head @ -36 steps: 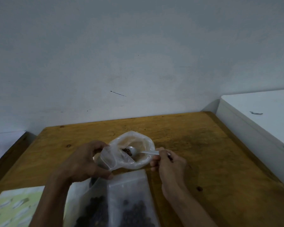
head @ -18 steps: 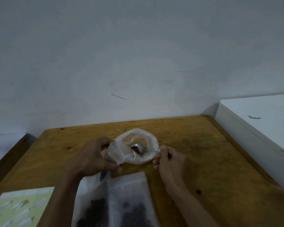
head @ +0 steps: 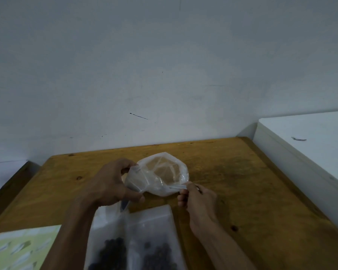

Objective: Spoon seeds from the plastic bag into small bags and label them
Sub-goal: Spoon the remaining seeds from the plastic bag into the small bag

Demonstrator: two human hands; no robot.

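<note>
Centrally, a clear plastic bag (head: 160, 174) is being held just above the wooden tabletop (head: 242, 182), its mouth gaping wide toward the camera; tabletop colour is showing through the film. Left hand (head: 113, 184) is gripping the bag's left edge, fingers curled over the top and thumb pressing beneath. Right hand (head: 197, 195) is pinching a thin white spoon handle (head: 177, 186) at the bag's right rim, fingers curled together; the spoon's bowl is lying inside or behind the film and cannot be made out. Whether any seeds are sitting in this bag is not clear.

Nearer the camera, two small clear bags (head: 137, 242) are lying side by side on the tabletop, touching, each holding a cluster of dark round seeds (head: 113, 250) toward its lower end. A pale green printed sheet (head: 20, 248) is lying at the lower left corner. A white cabinet top (head: 308, 145) is standing beside the tabletop's right edge, and a grey-white wall (head: 164, 65) is rising behind.
</note>
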